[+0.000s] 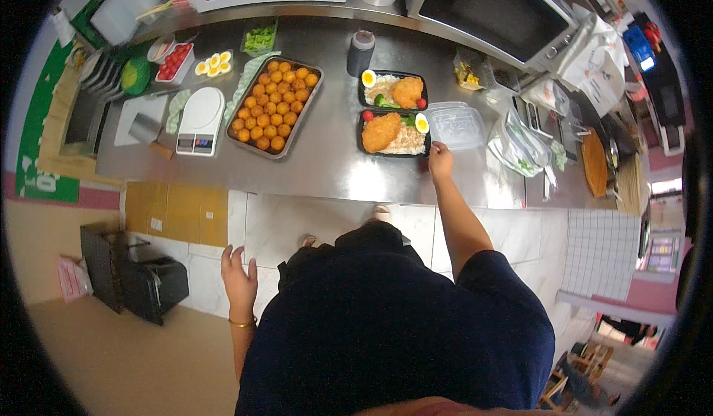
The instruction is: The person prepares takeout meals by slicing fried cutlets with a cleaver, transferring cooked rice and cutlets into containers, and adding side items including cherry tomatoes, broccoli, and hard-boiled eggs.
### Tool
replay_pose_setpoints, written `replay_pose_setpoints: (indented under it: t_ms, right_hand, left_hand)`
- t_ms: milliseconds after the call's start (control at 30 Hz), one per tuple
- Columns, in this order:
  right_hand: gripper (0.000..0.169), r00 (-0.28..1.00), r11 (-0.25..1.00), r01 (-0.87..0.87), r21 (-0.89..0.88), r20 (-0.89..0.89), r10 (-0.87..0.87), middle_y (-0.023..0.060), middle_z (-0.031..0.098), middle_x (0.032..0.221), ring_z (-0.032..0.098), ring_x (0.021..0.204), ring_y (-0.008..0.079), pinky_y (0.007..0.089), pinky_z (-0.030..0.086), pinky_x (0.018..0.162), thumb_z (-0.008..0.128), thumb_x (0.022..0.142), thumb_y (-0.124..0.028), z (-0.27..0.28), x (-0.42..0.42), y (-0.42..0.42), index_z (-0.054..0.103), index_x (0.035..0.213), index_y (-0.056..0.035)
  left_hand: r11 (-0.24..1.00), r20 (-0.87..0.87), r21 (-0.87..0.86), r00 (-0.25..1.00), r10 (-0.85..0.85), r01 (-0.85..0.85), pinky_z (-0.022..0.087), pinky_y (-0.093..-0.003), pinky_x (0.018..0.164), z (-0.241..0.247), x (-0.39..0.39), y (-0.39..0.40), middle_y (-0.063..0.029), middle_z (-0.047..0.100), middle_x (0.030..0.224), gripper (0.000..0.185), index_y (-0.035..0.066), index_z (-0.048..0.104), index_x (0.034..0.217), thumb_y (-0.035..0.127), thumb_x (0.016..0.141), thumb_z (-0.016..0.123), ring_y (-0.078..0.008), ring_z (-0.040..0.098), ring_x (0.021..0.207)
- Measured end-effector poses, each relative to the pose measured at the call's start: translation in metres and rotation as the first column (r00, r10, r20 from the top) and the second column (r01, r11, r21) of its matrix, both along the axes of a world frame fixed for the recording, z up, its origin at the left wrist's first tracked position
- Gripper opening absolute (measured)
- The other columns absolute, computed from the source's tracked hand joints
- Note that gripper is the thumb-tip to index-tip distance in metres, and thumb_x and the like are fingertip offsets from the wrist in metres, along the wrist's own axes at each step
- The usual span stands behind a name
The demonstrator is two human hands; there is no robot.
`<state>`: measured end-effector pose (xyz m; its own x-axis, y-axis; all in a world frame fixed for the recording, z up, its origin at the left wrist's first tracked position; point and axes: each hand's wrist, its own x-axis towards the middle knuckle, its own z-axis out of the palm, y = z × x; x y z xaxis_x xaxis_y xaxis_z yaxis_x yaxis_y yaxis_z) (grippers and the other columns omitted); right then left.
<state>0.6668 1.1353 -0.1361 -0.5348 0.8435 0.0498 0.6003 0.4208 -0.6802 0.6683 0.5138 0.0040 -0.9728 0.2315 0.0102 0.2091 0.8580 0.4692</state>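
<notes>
Two black plastic meal boxes stand one behind the other on the steel counter. The nearer meal box (404,140) holds rice, a breaded cutlet, half an egg, greens and a cherry tomato; the farther meal box (384,88) has similar food. My right hand (440,161) is at the nearer box's right front corner, fingers bent close together; whether they grip its rim I cannot tell. Clear plastic lids (457,126) lie just right of the boxes. My left hand (239,279) hangs away from the counter, fingers apart, holding nothing. A dark sauce bottle (361,54) stands behind the boxes.
Left on the steel counter (323,176) are a tray of round fried balls (301,116), a white kitchen scale (200,120), egg halves (214,64), cherry tomatoes (175,62) and a cleaver (146,129). Microwaves (493,12) line the shelf behind. Plastic bags (521,146) lie right.
</notes>
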Motion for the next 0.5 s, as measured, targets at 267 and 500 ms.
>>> replay_pose_setpoints:
  t_ms: [267,500]
  right_hand:
    - [0.028,0.988,0.998,-0.007,-0.057,-0.152,-0.001,0.0082,0.073,0.088,0.066,0.074,0.0154,0.0305,0.054,0.07,0.055,0.096,-0.011,0.002,-0.025,0.044,0.072,0.116,-0.0022]
    - [0.025,0.989,0.957,-0.101,-0.272,-0.131,0.067,0.0072,0.074,0.092,0.067,0.077,0.0137,0.0283,0.054,0.067,0.061,0.098,-0.014,0.023,-0.098,0.091,0.072,0.117,-0.001]
  left_hand:
    - [0.918,0.068,0.317,0.959,-0.274,0.24,0.045,-0.0441,0.103,-0.019,-0.093,0.043,-0.0222,0.061,0.125,0.026,0.002,0.064,0.116,0.008,0.091,0.065,-0.0399,0.056,0.119]
    - [0.729,0.198,0.621,0.841,-0.503,0.29,0.05,-0.0368,0.091,-0.039,-0.219,0.27,-0.0193,0.068,0.111,0.026,0.0,0.065,0.117,0.017,0.098,0.061,-0.032,0.065,0.105]
